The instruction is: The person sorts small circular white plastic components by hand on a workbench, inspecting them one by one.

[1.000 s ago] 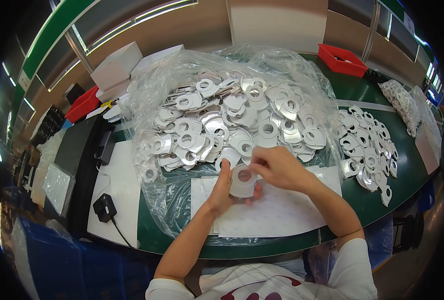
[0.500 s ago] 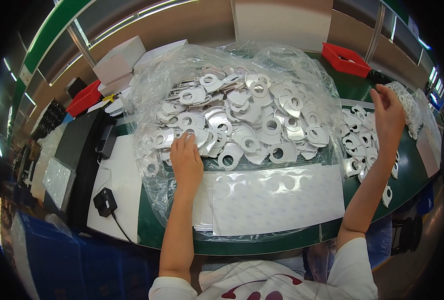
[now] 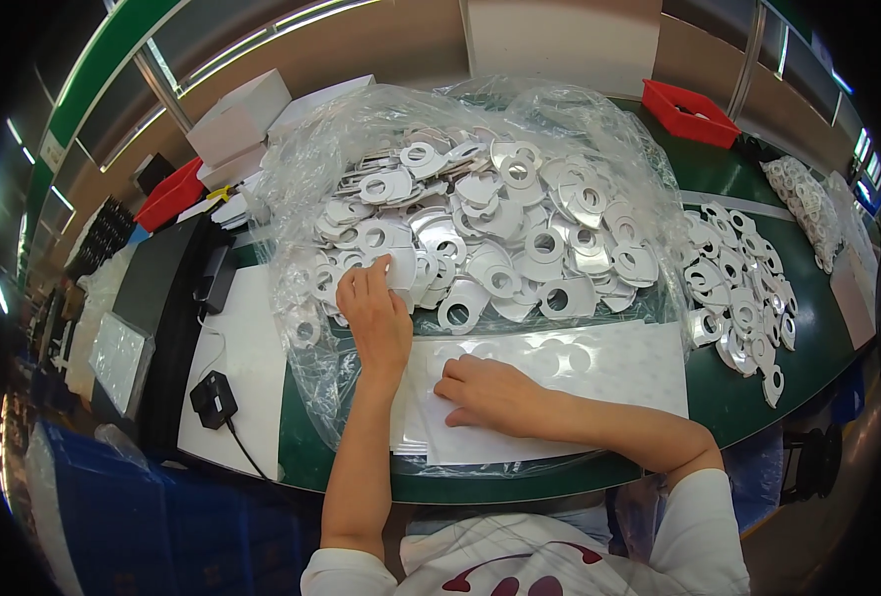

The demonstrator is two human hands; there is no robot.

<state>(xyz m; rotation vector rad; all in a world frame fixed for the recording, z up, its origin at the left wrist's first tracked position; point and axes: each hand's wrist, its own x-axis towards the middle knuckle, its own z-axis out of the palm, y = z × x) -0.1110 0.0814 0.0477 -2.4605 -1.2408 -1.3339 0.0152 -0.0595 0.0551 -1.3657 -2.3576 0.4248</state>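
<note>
A heap of white flat pieces (image 3: 500,228), each with a round hole in one end, lies on clear plastic film in the middle. At the heap's near left edge is my left hand (image 3: 373,318). Its fingers are closed on the edge of one white piece (image 3: 398,270). My right hand (image 3: 490,395) rests low over the white sheet (image 3: 609,397) with round marks. Its fingers are bent, with the thumb apart from them, and nothing shows between them. A smaller pile of similar holed pieces (image 3: 738,283) lies at the right.
Clear film (image 3: 311,149) spreads around the heap. Red bins (image 3: 691,114) stand at the back right and back left. White boxes (image 3: 242,114) are stacked at the back left. A black adapter (image 3: 212,399) with a cord lies at the left. Bubbly white packing (image 3: 803,209) sits far right.
My right hand has come from above the right-hand pile down and left onto the white sheet. My left hand has stayed near the heap's left edge, its fingertips slightly shifted.
</note>
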